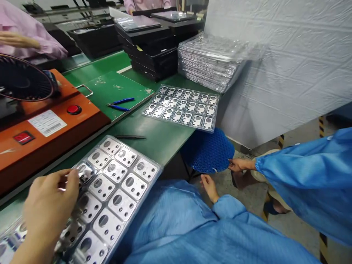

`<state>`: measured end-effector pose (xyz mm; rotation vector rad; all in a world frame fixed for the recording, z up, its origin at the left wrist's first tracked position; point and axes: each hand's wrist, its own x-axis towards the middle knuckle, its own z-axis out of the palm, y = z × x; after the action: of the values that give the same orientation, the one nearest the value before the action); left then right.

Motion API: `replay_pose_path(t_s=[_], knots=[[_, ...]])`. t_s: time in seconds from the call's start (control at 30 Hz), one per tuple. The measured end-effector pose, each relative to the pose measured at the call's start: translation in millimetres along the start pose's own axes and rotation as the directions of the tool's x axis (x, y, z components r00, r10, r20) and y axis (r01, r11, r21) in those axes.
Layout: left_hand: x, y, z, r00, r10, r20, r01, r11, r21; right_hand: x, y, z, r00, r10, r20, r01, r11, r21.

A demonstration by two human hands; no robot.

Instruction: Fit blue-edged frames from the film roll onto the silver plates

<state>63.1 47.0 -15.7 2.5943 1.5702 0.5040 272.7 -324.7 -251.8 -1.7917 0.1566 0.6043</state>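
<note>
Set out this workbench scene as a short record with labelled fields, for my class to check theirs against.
Left hand: at a tilted metal plate over the near tray; grip partly hidden
Right hand: beside the lap, holding nothing visible
Far tray: on the green table, three rows of seven plates
Tools: tweezers and blue-handled cutters, both lying flat
Machine: orange base with a red button
Co-worker's hand: at the edge of the blue stool

Silvery plates [115, 171], orange machine [55, 143], yellow-black striped tape [323, 250]
</note>
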Motion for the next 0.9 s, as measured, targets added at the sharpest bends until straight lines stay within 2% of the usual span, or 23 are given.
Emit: replay_pose_path(t_s=[0.07,0.17,0.37,0.47,0.57,0.63,0.77,0.9], knots=[[-6.9,13.4,-5.7,0.995,0.093,0.023,-0.092,0.995,-0.024,7.3,6.5,-9.7,0.990,0.106,-0.091,-0.099,0.991,0.086],[-12.5,27.1,-14.1,0.982,0.159,0.098,-0.151,0.985,-0.082,18.9,7.1,-19.2,0.964,0.210,-0.163,-0.165,0.953,0.253],[-12.8,22.1,-9.4,0.986,0.157,0.063,-0.150,0.983,-0.106,43.1,-0.3,-18.4,0.932,0.321,-0.170,-0.202,0.847,0.492],[-11.1,16.0,-3.4,0.975,0.220,0.009,-0.219,0.972,-0.088,46.2,-1.5,-16.6,0.924,0.355,-0.145,-0.225,0.808,0.544],[-9.9,12.3,-1.2,0.928,0.370,0.039,-0.367,0.928,-0.066,44.5,-3.0,-19.8,0.925,0.368,-0.097,-0.249,0.777,0.578],[-10.1,11.7,-1.2,0.905,0.423,0.048,-0.422,0.906,-0.041,42.5,-4.2,-24.0,0.923,0.380,-0.064,-0.272,0.760,0.590],[-13.0,12.4,-0.5,0.892,0.452,0.022,-0.452,0.892,-0.012,41.0,-6.0,-30.1,0.904,0.428,-0.018,-0.338,0.738,0.584],[-14.9,10.5,2.6,0.902,0.430,-0.049,-0.431,0.902,-0.031,45.8,-10.3,-29.7,0.888,0.459,-0.012,-0.379,0.746,0.547]])
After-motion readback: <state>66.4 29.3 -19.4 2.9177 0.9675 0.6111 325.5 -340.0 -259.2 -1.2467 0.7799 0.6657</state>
